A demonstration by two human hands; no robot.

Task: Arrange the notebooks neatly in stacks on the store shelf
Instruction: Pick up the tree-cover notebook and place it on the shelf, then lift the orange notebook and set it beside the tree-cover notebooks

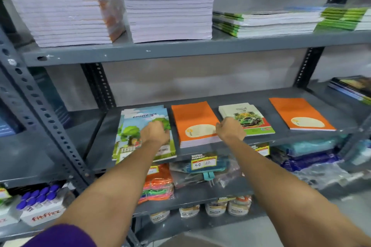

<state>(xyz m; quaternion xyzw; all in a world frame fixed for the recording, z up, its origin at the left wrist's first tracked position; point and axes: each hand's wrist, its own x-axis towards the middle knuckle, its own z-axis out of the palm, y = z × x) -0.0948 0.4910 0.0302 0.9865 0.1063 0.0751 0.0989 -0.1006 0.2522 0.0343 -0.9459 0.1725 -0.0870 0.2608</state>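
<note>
Four low piles of notebooks lie side by side on the grey middle shelf. From the left: a tree-cover stack, an orange stack, a green car-cover stack and a second orange stack. My left hand rests on the tree-cover stack near its right edge, fingers curled onto the cover. My right hand sits loosely curled between the first orange stack and the car-cover stack, touching the left edge of the car-cover stack. Whether it grips anything is hidden.
The upper shelf carries tall white-edged stacks and green-spined stacks. Perforated metal uprights frame the bay. Below hang price tags, with bagged goods and jars. More books lie at far right.
</note>
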